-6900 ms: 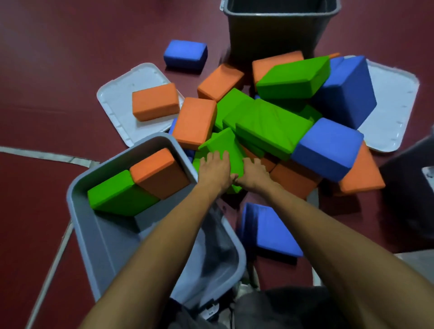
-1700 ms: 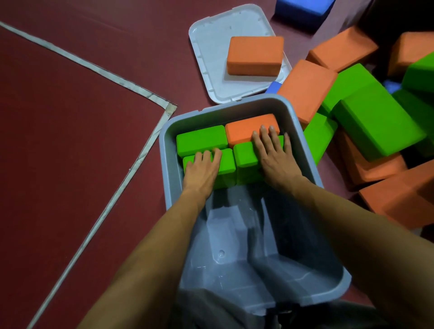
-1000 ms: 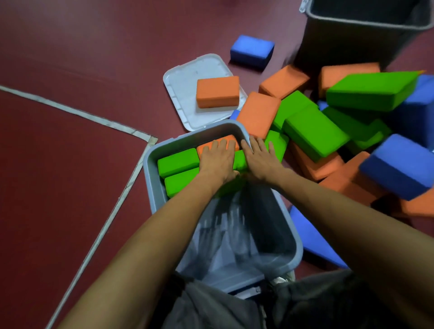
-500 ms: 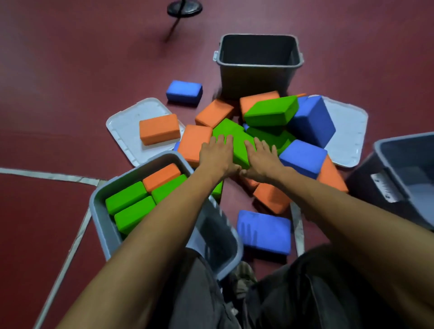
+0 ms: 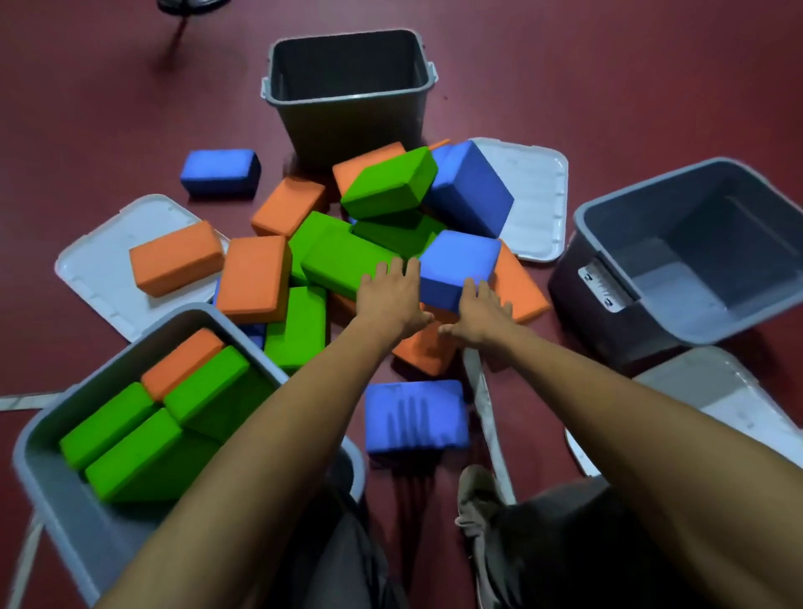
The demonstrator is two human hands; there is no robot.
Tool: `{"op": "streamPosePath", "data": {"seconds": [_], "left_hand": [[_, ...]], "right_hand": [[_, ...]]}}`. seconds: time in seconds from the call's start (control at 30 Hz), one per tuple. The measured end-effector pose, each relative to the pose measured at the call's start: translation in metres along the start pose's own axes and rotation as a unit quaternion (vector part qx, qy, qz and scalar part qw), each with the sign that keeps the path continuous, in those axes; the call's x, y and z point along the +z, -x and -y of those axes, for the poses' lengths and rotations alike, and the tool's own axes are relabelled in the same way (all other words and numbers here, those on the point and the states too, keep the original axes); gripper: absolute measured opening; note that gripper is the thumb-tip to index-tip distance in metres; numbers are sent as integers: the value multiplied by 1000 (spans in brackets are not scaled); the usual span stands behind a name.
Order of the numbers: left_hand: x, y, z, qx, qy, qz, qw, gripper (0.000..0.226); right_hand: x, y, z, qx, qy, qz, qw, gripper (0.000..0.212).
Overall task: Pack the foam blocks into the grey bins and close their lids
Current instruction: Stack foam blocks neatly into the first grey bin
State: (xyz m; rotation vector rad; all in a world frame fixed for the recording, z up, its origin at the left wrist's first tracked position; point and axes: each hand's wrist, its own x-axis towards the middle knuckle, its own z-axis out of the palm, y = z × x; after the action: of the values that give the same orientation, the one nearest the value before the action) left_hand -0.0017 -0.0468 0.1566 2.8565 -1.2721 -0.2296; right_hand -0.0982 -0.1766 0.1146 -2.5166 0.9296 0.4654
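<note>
My left hand (image 5: pixel 393 300) and right hand (image 5: pixel 478 313): moved from bin (image 5: pixel 52 508), 7 o'clock, to blue block (image 5: pixel 458 265), 12 o'clock. Grip apart, fingers straight; block not yet lifted.

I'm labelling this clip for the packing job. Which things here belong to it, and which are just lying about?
Job: foam blocks, left bin, far bin, right bin, left lid, right lid, near-right lid, left hand, right hand.
Lying about: floor tape, dark stand base.
</note>
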Motion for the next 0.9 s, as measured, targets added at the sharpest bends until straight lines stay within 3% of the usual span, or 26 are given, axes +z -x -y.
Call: {"op": "streamPosePath", "data": {"seconds": [0.13, 0.23, 0.3, 0.4, 0.6, 0.67, 0.9], "left_hand": [[32, -22, -26, 18, -10, 25, 999, 89], [57, -38, -44, 32, -27, 23, 999, 78], [72, -46, -54, 40, -42, 5, 998, 69], [90, -57, -64, 52, -62, -12, 997, 66], [121, -83, -84, 40, -59, -24, 997, 74], [128, -92, -90, -4, -29, -23, 999, 81], [160, -99, -104, -26, -37, -97, 994, 90]], "right_hand": [[15, -15, -39, 75, -97, 7, 992, 107], [29, -32, -65, 144, -224, 24, 964, 99], [44, -46, -85, 200, -343, 7, 918, 96], [79, -70, -119, 260, -474, -14, 841, 116], [87, -84, -125, 322, -639, 9, 698, 78], [83, -95, -128, 344, -678, 23, 649, 80], [84, -133, -132, 372, -750, 14, 547, 91]]}}
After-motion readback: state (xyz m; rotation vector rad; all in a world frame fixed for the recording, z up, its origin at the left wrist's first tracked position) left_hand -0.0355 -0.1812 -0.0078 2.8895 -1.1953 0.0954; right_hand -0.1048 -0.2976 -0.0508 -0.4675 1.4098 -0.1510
